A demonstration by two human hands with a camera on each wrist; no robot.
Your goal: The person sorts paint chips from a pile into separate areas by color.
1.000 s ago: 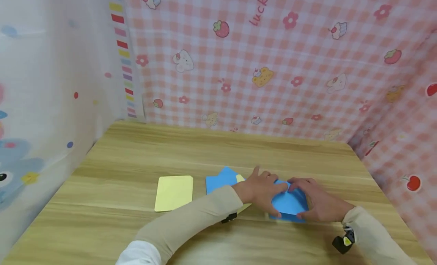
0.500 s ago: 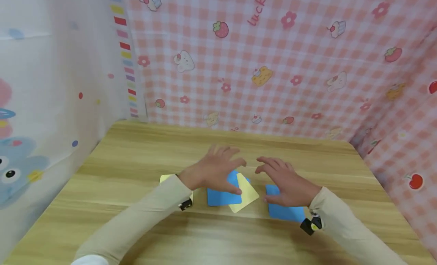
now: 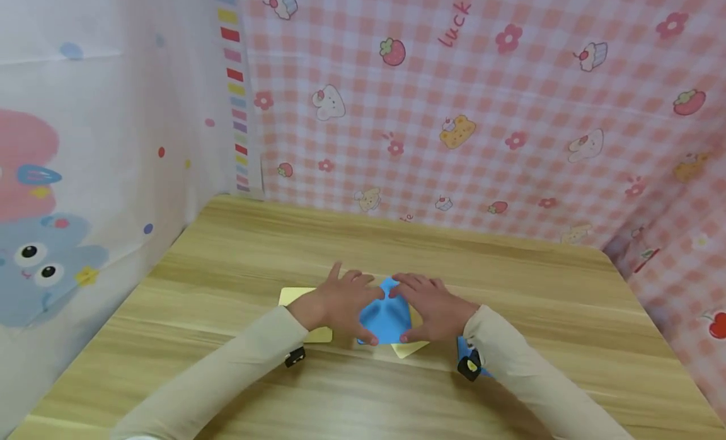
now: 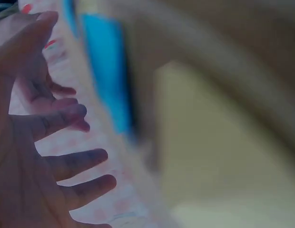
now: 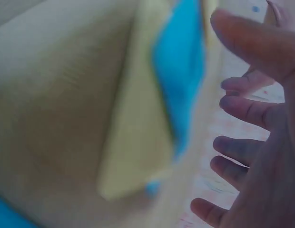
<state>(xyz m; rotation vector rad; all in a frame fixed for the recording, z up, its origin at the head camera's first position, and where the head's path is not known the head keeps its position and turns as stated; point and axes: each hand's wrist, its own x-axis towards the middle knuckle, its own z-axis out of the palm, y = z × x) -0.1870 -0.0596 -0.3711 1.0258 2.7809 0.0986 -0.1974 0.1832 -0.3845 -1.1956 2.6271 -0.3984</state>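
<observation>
A blue paper sheet lies in the middle of the wooden table, overlapping a yellow sheet. My left hand rests on the blue sheet's left side with its fingers spread. My right hand rests on its right side, fingers also spread, and the fingertips of both hands nearly meet at the sheet's far corner. The blurred left wrist view shows the left hand with straight fingers beside the blue paper. In the right wrist view the right hand is spread next to blue and yellow paper.
Another yellow sheet lies partly under my left wrist. A second blue sheet peeks out beneath my right forearm. Pink checked cloth walls the back and right, and a white printed curtain the left.
Both hands left the blue sheet on the right, lifted with fingers spread, moved left, and now lie on the middle blue sheet.
</observation>
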